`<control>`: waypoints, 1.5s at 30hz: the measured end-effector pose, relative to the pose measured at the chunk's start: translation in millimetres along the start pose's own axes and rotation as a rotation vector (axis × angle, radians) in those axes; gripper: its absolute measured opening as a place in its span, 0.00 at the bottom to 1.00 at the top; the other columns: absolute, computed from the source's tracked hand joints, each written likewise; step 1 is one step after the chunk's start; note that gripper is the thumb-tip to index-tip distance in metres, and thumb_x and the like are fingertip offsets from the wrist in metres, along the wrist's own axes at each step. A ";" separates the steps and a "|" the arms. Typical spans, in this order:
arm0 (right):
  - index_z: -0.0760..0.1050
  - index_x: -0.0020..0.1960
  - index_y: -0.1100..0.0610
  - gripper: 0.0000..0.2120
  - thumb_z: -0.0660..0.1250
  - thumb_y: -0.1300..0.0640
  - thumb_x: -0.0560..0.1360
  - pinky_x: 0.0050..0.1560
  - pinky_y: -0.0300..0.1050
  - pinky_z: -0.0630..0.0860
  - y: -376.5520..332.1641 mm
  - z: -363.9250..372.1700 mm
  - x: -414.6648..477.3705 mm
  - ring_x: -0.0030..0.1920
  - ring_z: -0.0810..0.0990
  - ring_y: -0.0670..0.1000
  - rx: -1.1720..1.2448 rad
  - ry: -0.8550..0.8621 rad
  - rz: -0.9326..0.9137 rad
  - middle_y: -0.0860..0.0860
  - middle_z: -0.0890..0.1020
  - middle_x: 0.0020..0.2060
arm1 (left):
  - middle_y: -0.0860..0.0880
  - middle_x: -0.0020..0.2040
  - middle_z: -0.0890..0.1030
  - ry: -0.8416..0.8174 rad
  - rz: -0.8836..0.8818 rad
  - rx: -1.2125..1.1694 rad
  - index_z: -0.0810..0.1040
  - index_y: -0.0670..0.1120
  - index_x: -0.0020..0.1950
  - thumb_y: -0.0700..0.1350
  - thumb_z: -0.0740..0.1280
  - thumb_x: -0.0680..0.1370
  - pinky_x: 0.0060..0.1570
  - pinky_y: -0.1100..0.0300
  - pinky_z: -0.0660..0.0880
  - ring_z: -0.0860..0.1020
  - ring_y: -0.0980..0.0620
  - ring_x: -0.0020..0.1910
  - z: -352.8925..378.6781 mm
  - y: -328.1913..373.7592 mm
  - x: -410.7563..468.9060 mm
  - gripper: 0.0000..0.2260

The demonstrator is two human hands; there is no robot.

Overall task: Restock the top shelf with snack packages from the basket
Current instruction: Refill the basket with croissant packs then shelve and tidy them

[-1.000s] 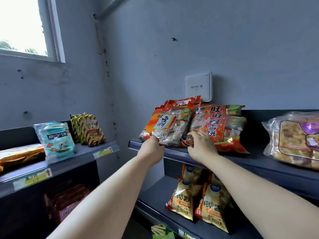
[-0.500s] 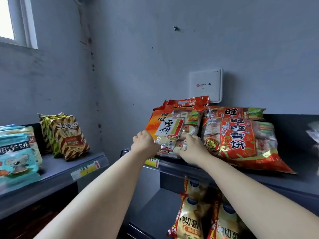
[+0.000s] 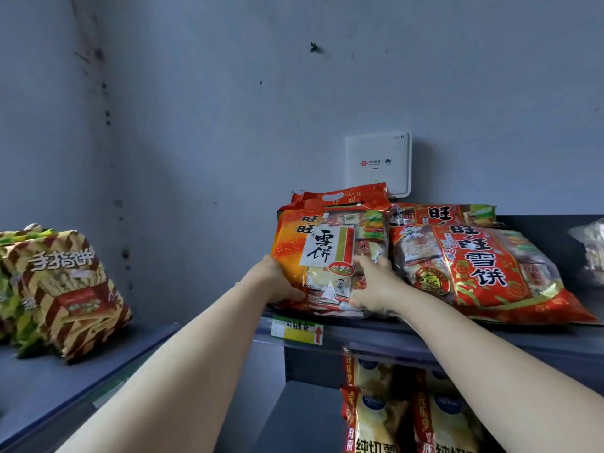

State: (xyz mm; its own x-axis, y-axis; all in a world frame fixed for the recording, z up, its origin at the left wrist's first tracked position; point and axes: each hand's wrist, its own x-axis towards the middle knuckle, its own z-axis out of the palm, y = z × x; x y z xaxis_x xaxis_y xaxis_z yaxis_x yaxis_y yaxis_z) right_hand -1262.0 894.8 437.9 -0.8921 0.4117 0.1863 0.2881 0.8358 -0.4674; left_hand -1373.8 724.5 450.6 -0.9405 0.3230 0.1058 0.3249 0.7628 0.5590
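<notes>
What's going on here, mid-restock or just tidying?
Mid-restock, it seems. A person holds an orange rice cracker bag by its lower corners, the left hand on one side and the right hand on the other, standing it near the front edge of the top shelf. More bags of the same kind stand behind it, and a red rice cracker bag lies just to its right. The basket is out of view.
</notes>
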 end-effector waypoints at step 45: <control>0.70 0.67 0.51 0.16 0.60 0.51 0.80 0.71 0.51 0.65 10.1 40.6 36.6 0.76 0.58 0.56 -0.171 0.316 -0.024 0.48 0.68 0.70 | 0.44 0.78 0.52 0.142 0.072 0.047 0.36 0.43 0.78 0.45 0.70 0.75 0.68 0.38 0.65 0.61 0.39 0.75 50.6 -4.3 99.0 0.47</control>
State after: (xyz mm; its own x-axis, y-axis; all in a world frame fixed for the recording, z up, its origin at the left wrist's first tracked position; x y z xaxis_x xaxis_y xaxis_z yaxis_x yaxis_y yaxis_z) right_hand -1306.0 903.5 404.8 -0.7552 0.4606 0.4664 0.3462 0.8845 -0.3129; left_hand -1463.3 781.6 417.1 -0.9183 0.2974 0.2614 0.3928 0.7670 0.5073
